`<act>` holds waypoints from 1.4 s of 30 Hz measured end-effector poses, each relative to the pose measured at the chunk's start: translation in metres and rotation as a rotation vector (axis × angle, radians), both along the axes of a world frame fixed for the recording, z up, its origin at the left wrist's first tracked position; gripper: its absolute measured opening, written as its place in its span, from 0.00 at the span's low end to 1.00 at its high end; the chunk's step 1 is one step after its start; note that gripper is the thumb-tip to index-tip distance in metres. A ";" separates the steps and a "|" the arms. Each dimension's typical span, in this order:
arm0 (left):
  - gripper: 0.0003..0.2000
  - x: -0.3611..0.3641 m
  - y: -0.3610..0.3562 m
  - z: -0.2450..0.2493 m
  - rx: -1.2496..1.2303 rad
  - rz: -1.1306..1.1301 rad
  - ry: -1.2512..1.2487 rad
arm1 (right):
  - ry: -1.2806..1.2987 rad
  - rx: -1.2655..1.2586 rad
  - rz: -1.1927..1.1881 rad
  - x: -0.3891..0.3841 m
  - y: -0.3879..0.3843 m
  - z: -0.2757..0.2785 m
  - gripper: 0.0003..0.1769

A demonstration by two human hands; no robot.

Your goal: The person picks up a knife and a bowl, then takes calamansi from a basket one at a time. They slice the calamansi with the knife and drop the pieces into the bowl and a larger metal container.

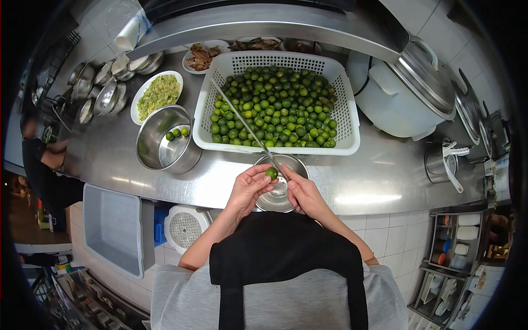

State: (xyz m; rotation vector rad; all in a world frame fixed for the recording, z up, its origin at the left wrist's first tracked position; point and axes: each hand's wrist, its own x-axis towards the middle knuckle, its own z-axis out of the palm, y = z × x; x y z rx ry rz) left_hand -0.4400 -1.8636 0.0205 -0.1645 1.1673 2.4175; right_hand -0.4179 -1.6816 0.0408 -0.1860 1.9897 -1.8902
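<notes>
Pinched in my left hand (250, 188) is a small green lime (271, 173). My right hand (304, 193) is closed on a long knife (242, 118), whose blade points up and to the left, close beside the lime. Both hands are over a steel bowl (296, 165) at the counter's front edge. Behind the bowl stands a white perforated basket (275, 149) heaped with green limes (280, 104). To its left, a deep steel pot (152, 146) holds several limes (176, 133).
An oval plate of chopped green food (159, 94) and stacked steel bowls (107, 98) are at the left. A large lidded container (396, 102) and a small pot with tongs (436, 168) stand right. A grey tub (113, 231) is below the counter; another person (44, 165) is far left.
</notes>
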 end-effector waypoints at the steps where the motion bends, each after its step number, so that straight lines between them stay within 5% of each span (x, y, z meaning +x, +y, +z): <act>1: 0.14 -0.001 -0.001 -0.003 0.000 -0.001 -0.002 | -0.010 0.020 0.029 0.000 0.000 0.002 0.31; 17: 0.10 0.001 0.002 0.007 -0.004 0.086 -0.034 | 0.286 0.351 0.043 0.014 -0.003 0.007 0.41; 37: 0.17 0.001 0.001 0.009 -0.209 0.116 0.367 | 0.157 0.130 0.079 -0.004 -0.011 0.017 0.36; 42: 0.17 -0.046 -0.091 0.034 -0.739 0.606 0.630 | -0.040 -0.034 0.150 0.008 0.010 0.015 0.34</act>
